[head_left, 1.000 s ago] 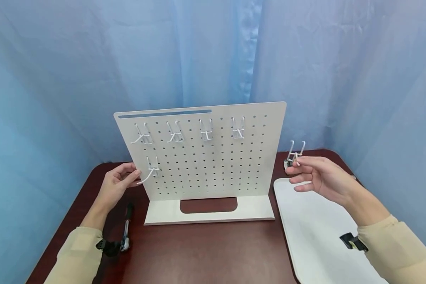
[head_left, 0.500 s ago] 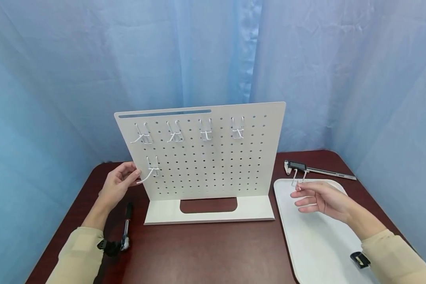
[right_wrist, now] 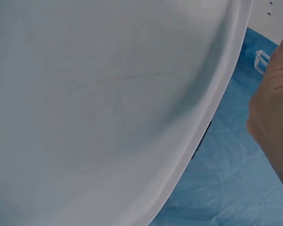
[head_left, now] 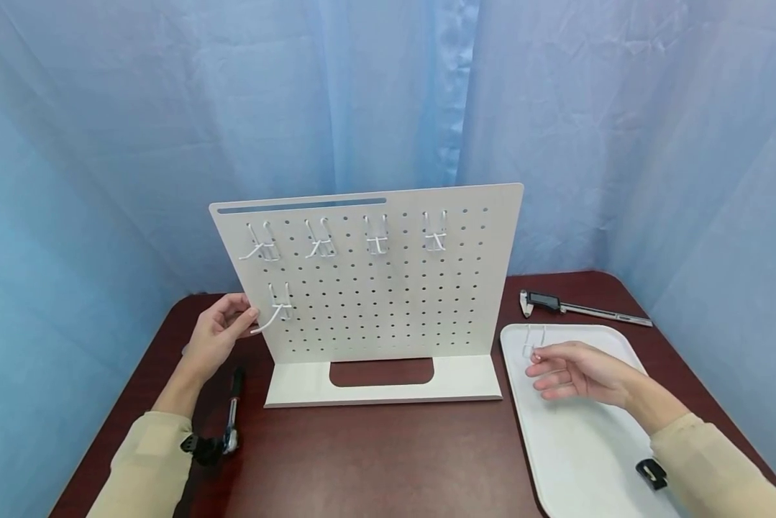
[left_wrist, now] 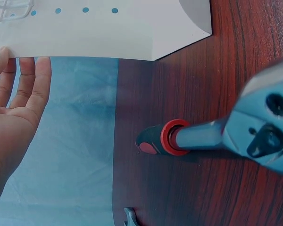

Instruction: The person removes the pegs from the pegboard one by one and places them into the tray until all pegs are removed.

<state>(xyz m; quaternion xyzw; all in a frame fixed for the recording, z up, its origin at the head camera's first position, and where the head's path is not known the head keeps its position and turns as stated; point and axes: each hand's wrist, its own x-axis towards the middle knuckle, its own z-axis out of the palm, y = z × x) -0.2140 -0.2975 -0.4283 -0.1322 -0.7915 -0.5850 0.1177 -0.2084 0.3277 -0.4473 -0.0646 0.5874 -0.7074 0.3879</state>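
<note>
A white pegboard [head_left: 505, 223] stands upright on its base, with several white wire hooks set in its holes: a row along the top and a single hook [head_left: 278, 311] lower at the left. My left hand [head_left: 208, 344] grips the board's left edge, thumb in front and fingers behind, as the left wrist view [left_wrist: 19, 108] also shows. Over the far end of a white tray [head_left: 588, 453], my right hand [head_left: 585, 375] pinches another white wire hook [head_left: 528, 350] between thumb and forefinger, prongs upward. In the right wrist view part of that hook [right_wrist: 261, 61] shows beyond the hand.
Behind the tray lies a digital caliper [head_left: 546, 301]. A ratchet wrench [head_left: 233, 414] with a black and red handle lies left of the pegboard, close to my left forearm. Blue curtains [head_left: 394, 93] surround the dark red wooden table [head_left: 375, 460].
My right hand has come down and towards me with the hook, from in front of the caliper to over the tray. The left hand keeps its hold on the pegboard edge.
</note>
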